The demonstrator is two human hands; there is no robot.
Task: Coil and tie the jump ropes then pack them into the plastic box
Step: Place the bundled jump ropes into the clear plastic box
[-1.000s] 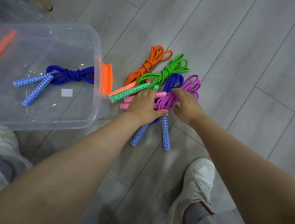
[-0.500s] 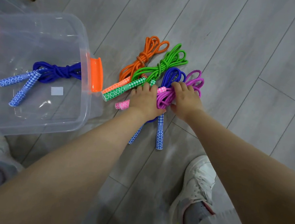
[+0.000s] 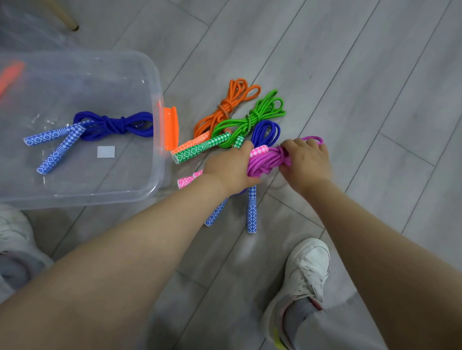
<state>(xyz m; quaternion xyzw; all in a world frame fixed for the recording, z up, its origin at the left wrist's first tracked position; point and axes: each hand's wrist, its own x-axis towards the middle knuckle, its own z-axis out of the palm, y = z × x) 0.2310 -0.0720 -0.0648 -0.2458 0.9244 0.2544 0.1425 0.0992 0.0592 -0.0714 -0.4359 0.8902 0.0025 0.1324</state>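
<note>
My left hand [image 3: 231,168] and my right hand [image 3: 307,160] both grip the coiled purple jump rope [image 3: 267,158] just above the floor; its pink handles [image 3: 189,180] stick out to the left. Under it lies a blue rope [image 3: 266,129] with blue patterned handles [image 3: 251,212]. Beside it lie a tied green rope [image 3: 254,116] and a tied orange rope [image 3: 230,103]. The clear plastic box [image 3: 151,185] stands on the left with one tied blue rope [image 3: 109,126] inside.
An orange latch [image 3: 170,127] hangs on the box's right side and another orange latch [image 3: 2,83] shows at its far left. My white shoes [image 3: 303,277] stand on the grey plank floor. A wooden furniture leg [image 3: 44,0] is at top left.
Both hands have closed around the purple rope and bunched it into a tighter bundle, shifting it slightly right. The other ropes and the box have not moved.
</note>
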